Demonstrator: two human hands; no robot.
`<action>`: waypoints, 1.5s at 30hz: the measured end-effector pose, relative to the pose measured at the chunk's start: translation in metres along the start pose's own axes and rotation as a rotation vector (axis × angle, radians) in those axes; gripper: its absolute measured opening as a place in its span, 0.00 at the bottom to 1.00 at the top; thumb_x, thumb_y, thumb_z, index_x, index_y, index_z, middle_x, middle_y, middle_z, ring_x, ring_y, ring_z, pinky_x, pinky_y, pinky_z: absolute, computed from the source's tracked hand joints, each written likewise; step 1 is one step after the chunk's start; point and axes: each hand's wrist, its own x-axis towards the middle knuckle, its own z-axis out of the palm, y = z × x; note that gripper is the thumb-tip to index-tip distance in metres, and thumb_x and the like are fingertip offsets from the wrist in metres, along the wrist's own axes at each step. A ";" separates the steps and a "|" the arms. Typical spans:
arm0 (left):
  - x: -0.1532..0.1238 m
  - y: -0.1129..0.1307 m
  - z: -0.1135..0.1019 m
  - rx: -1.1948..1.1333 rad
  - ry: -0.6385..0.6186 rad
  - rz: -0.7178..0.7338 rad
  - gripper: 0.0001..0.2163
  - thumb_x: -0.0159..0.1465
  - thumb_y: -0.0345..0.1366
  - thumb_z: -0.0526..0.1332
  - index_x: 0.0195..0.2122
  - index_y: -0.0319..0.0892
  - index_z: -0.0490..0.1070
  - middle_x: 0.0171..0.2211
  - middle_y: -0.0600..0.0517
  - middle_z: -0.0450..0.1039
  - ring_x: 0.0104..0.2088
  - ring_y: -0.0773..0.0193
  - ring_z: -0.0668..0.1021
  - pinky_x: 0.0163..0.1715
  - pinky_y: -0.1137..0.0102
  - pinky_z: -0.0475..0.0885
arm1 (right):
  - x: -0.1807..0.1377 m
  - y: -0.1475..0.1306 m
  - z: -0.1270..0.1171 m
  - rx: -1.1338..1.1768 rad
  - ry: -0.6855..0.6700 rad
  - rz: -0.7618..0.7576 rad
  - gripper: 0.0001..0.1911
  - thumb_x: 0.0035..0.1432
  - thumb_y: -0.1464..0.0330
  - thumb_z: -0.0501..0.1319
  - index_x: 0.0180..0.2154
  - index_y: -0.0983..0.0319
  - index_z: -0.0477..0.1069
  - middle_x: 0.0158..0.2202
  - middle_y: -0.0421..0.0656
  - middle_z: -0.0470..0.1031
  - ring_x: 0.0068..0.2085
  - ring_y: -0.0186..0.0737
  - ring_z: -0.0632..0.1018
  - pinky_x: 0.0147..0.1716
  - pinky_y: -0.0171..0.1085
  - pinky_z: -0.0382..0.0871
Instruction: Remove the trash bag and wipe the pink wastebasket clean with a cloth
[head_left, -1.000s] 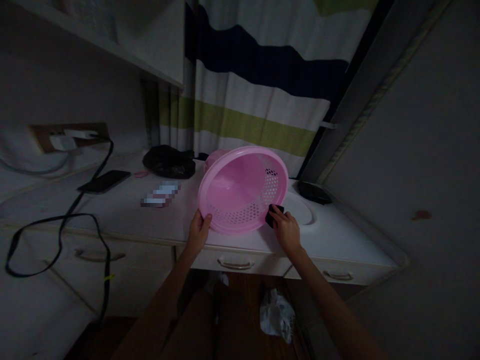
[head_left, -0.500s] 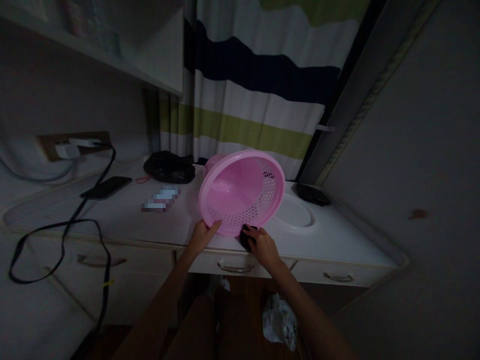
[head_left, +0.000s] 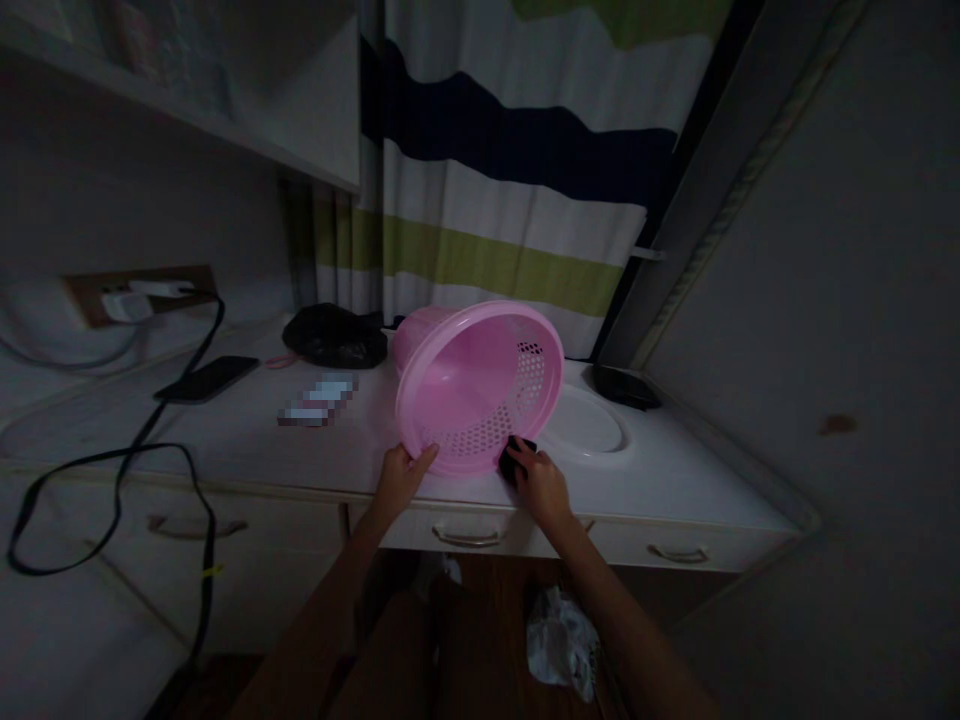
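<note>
A pink plastic basket (head_left: 480,365) with a perforated side lies tipped on the desk, its round mouth facing me. My left hand (head_left: 401,475) grips the lower left of its rim, thumb on the inside edge. In my right hand (head_left: 541,485) is a small black cloth (head_left: 514,458), pressed against the lower right of the rim. The dim light hides the cloth's exact texture.
A white round lid-like object (head_left: 589,420) lies right of the basket, with a black item (head_left: 626,387) behind it. At left are a black plastic bag (head_left: 334,335), a phone (head_left: 208,378), a blurred-out item (head_left: 319,400) and a dangling black cable (head_left: 124,490).
My right hand has slid the black cloth a little rightward and up along the rim. The basket has turned slightly, showing more of its left outer side. My left hand keeps its hold.
</note>
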 end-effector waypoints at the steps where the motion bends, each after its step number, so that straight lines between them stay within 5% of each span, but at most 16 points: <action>1: 0.000 0.000 -0.002 0.004 0.017 -0.001 0.14 0.50 0.45 0.57 0.19 0.37 0.67 0.17 0.53 0.69 0.21 0.66 0.71 0.21 0.73 0.67 | -0.005 -0.008 0.003 0.021 -0.016 -0.053 0.23 0.52 0.75 0.52 0.50 0.57 0.65 0.56 0.35 0.61 0.44 0.41 0.69 0.44 0.38 0.66; 6: -0.001 0.005 -0.009 0.049 0.039 -0.003 0.15 0.50 0.46 0.56 0.17 0.38 0.65 0.14 0.54 0.66 0.18 0.67 0.69 0.18 0.73 0.65 | -0.015 -0.026 0.002 0.034 -0.055 -0.214 0.23 0.52 0.74 0.53 0.51 0.56 0.64 0.55 0.37 0.63 0.46 0.41 0.68 0.46 0.38 0.64; 17: -0.002 -0.001 -0.006 -0.044 0.141 -0.053 0.16 0.50 0.47 0.56 0.14 0.41 0.59 0.11 0.57 0.58 0.15 0.69 0.64 0.15 0.74 0.59 | 0.028 0.036 -0.039 -0.149 0.174 -0.001 0.22 0.56 0.75 0.46 0.50 0.58 0.65 0.58 0.36 0.56 0.43 0.44 0.67 0.43 0.43 0.64; 20: -0.002 -0.001 -0.006 -0.061 0.165 -0.065 0.16 0.49 0.47 0.56 0.14 0.40 0.60 0.12 0.57 0.57 0.16 0.70 0.63 0.16 0.74 0.60 | 0.024 0.024 -0.032 -0.120 0.134 0.020 0.23 0.55 0.76 0.46 0.51 0.60 0.64 0.59 0.38 0.55 0.45 0.45 0.67 0.45 0.43 0.63; 25: -0.003 0.001 -0.006 -0.023 0.205 -0.033 0.16 0.50 0.47 0.57 0.14 0.40 0.60 0.12 0.58 0.56 0.17 0.70 0.62 0.18 0.74 0.59 | -0.001 -0.022 -0.010 -0.017 -0.116 -0.119 0.23 0.53 0.76 0.50 0.51 0.60 0.64 0.57 0.44 0.60 0.47 0.43 0.69 0.44 0.39 0.65; 30: -0.008 0.002 -0.010 -0.088 0.347 -0.091 0.19 0.51 0.51 0.53 0.13 0.43 0.53 0.12 0.59 0.50 0.16 0.72 0.58 0.16 0.74 0.55 | 0.005 -0.052 -0.022 0.416 -0.224 -0.316 0.21 0.50 0.76 0.51 0.45 0.59 0.70 0.45 0.40 0.73 0.44 0.36 0.73 0.46 0.33 0.64; 34: -0.010 0.001 -0.013 -0.168 0.377 -0.145 0.22 0.50 0.56 0.51 0.13 0.43 0.52 0.12 0.59 0.49 0.16 0.73 0.56 0.15 0.74 0.53 | 0.039 -0.051 -0.023 0.585 -0.085 -0.176 0.19 0.51 0.75 0.50 0.43 0.64 0.71 0.40 0.43 0.76 0.41 0.35 0.75 0.44 0.32 0.65; 39: -0.010 -0.001 -0.011 -0.167 0.333 -0.175 0.24 0.48 0.60 0.50 0.13 0.43 0.54 0.13 0.57 0.51 0.17 0.71 0.58 0.16 0.73 0.55 | 0.092 -0.043 -0.004 0.517 0.123 0.039 0.18 0.54 0.73 0.47 0.43 0.64 0.70 0.44 0.44 0.73 0.45 0.35 0.73 0.48 0.34 0.63; 42: -0.011 0.002 -0.011 -0.136 0.341 -0.185 0.24 0.48 0.60 0.50 0.13 0.43 0.54 0.13 0.57 0.51 0.18 0.70 0.59 0.17 0.72 0.57 | 0.112 -0.047 0.008 0.383 0.090 0.084 0.19 0.55 0.73 0.46 0.45 0.65 0.69 0.51 0.49 0.67 0.52 0.38 0.68 0.52 0.36 0.58; 45: -0.011 0.005 -0.012 -0.119 0.346 -0.180 0.23 0.49 0.59 0.50 0.13 0.43 0.55 0.14 0.56 0.52 0.18 0.69 0.60 0.17 0.72 0.58 | 0.117 -0.059 0.024 0.250 -0.052 0.088 0.20 0.58 0.66 0.47 0.51 0.63 0.64 0.60 0.51 0.51 0.59 0.49 0.56 0.54 0.48 0.51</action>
